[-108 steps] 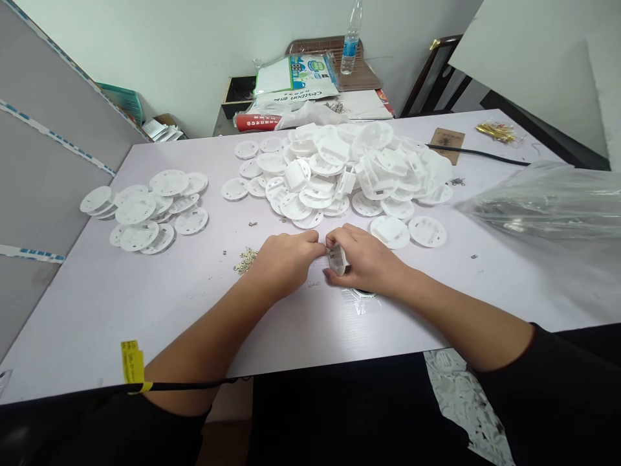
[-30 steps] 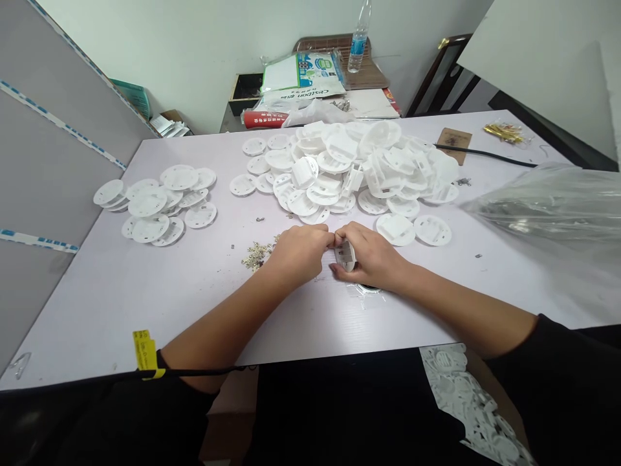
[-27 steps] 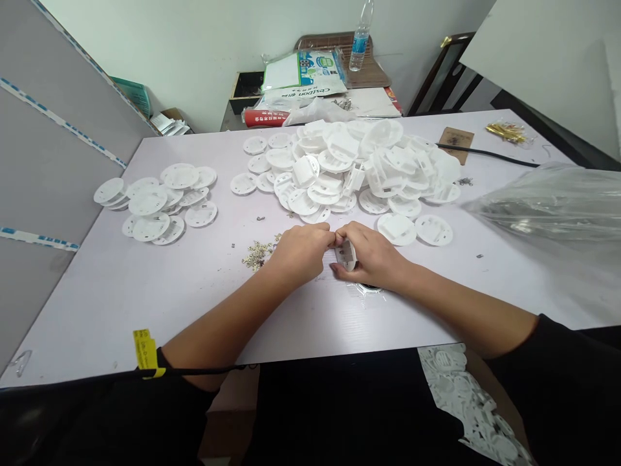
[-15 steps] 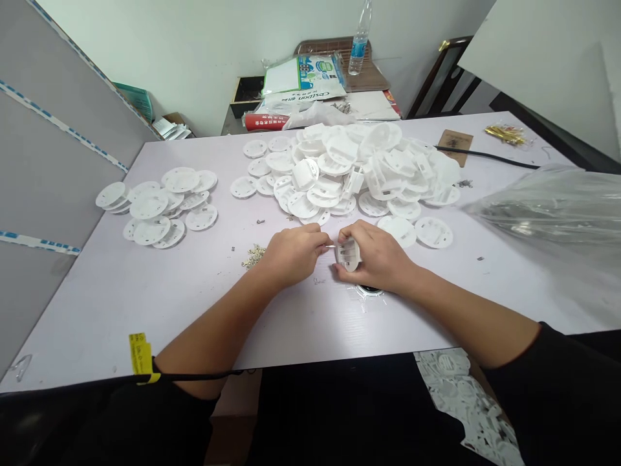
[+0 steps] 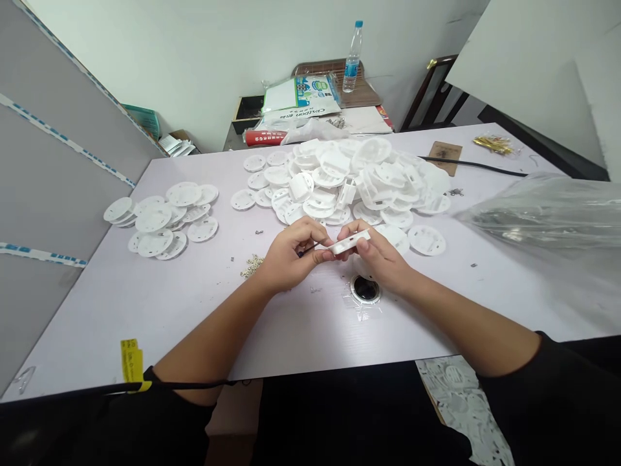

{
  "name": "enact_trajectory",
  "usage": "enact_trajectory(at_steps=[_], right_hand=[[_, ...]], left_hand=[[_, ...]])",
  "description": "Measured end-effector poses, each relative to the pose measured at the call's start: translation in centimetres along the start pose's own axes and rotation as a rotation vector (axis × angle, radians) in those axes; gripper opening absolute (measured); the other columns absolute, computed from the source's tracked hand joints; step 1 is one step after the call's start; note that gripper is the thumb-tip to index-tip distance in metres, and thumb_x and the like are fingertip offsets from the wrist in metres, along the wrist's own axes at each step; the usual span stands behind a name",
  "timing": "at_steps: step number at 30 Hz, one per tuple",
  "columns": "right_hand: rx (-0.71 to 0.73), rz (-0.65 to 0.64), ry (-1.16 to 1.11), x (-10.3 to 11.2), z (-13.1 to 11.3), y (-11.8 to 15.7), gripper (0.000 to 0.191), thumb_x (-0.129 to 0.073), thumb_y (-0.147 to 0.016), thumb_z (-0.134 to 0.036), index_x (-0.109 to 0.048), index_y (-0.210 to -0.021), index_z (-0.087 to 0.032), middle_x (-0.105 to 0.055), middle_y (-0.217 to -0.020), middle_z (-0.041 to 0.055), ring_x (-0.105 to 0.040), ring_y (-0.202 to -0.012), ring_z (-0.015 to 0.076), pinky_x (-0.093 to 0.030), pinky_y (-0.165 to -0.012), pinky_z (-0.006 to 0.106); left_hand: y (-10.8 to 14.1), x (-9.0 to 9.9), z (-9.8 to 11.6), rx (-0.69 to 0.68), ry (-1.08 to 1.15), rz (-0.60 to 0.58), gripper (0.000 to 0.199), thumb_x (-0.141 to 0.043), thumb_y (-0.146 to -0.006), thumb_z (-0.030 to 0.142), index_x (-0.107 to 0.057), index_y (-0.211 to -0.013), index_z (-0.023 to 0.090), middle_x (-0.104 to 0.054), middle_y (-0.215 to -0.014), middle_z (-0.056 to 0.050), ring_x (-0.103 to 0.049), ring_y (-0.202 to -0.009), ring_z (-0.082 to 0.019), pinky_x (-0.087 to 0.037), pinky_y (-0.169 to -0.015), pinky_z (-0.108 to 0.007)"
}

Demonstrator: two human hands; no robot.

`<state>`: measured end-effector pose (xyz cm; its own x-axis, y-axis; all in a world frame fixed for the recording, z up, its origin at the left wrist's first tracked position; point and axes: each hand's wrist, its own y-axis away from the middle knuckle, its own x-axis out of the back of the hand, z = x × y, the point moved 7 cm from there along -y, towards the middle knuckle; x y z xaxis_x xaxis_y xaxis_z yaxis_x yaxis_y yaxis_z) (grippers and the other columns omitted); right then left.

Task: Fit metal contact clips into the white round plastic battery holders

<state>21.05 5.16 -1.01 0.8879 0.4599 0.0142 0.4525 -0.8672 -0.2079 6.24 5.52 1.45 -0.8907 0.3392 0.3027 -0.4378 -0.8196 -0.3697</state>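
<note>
My right hand (image 5: 378,252) is closed on a round white plastic housing (image 5: 349,242), now turned edge-on with its slotted side wall showing. In my left hand (image 5: 298,252), fingers pinch a thin dark tool (image 5: 310,248) whose narrow shaft points at the housing; its exact kind is hard to make out. The left fingertips are right at the housing's near-left edge. Below my right hand, a black round piece with a white ring (image 5: 365,289) is set in the tabletop under clear tape. A small heap of brass-coloured metal pieces (image 5: 252,266) lies beside my left wrist.
A big pile of white housings (image 5: 334,168) spreads beyond my hands, with a smaller pile of white discs (image 5: 154,218) at the left. A clear plastic bag (image 5: 543,207) lies right. Behind the table stands a water bottle (image 5: 352,65). A black cable (image 5: 179,386) crosses the near-left edge.
The housing has turned from showing its open face to lying edge-on, and my hands have come closer together. More of the black round piece in the table shows. The view has shifted slightly.
</note>
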Motion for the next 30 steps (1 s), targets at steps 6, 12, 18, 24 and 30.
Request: enact_trajectory(at_steps=[6, 12, 18, 24, 30], right_hand=[[0.009, 0.009, -0.002, -0.2, -0.2, 0.2, 0.045, -0.046, -0.101, -0.058, -0.06, -0.092, -0.016, -0.064, -0.074, 0.0044, -0.06, -0.068, 0.0135, -0.048, -0.067, 0.029], [-0.018, 0.003, 0.0, -0.1, 0.3, 0.2, 0.044, -0.05, -0.1, -0.056, -0.061, -0.087, -0.016, -0.063, -0.069, 0.0025, -0.058, -0.064, 0.0119, -0.046, -0.063, 0.026], [-0.035, -0.021, 0.0, -0.5, 0.4, 0.3, 0.046, -0.051, -0.099, -0.057, -0.061, -0.084, -0.015, -0.064, -0.069, 0.0031, -0.059, -0.064, 0.0125, -0.047, -0.062, 0.027], [-0.018, 0.008, 0.017, -0.7, 0.3, 0.6, 0.04, -0.053, -0.1, -0.053, -0.065, -0.091, -0.015, -0.068, -0.075, 0.0045, -0.062, -0.064, 0.0124, -0.051, -0.061, 0.027], [-0.152, 0.038, -0.151, -0.6, 1.0, 0.4, 0.06, -0.046, -0.095, -0.069, -0.066, -0.086, -0.013, -0.068, -0.072, 0.0086, -0.063, -0.053, 0.0156, -0.051, -0.046, 0.029]], left_hand=[[0.3, -0.6, -1.5, 0.211, 0.361, -0.044, 0.031, -0.08, -0.081, 0.039, -0.065, -0.09, 0.014, -0.064, -0.077, -0.005, -0.056, -0.067, -0.012, -0.042, -0.057, -0.025], [0.6, 0.2, -1.6, 0.236, 0.268, 0.01, 0.027, -0.086, -0.073, 0.032, -0.068, -0.082, 0.014, -0.05, -0.058, 0.002, -0.041, -0.052, -0.006, -0.031, -0.047, -0.022], [0.6, 0.9, 0.0, 0.045, 0.131, 0.103, 0.017, -0.083, -0.074, 0.023, -0.071, -0.081, 0.013, -0.061, -0.064, 0.0, -0.045, -0.05, -0.006, -0.035, -0.044, -0.021], [0.4, 1.4, 0.5, 0.013, -0.029, 0.163, 0.016, -0.078, -0.077, 0.023, -0.066, -0.081, 0.014, -0.064, -0.064, 0.001, -0.045, -0.045, -0.004, -0.036, -0.041, -0.019], [0.2, 1.0, 1.4, -0.132, -0.196, 0.122, 0.016, -0.076, -0.081, 0.027, -0.066, -0.082, 0.015, -0.066, -0.069, 0.0, -0.034, -0.043, -0.002, -0.03, -0.041, -0.021]])
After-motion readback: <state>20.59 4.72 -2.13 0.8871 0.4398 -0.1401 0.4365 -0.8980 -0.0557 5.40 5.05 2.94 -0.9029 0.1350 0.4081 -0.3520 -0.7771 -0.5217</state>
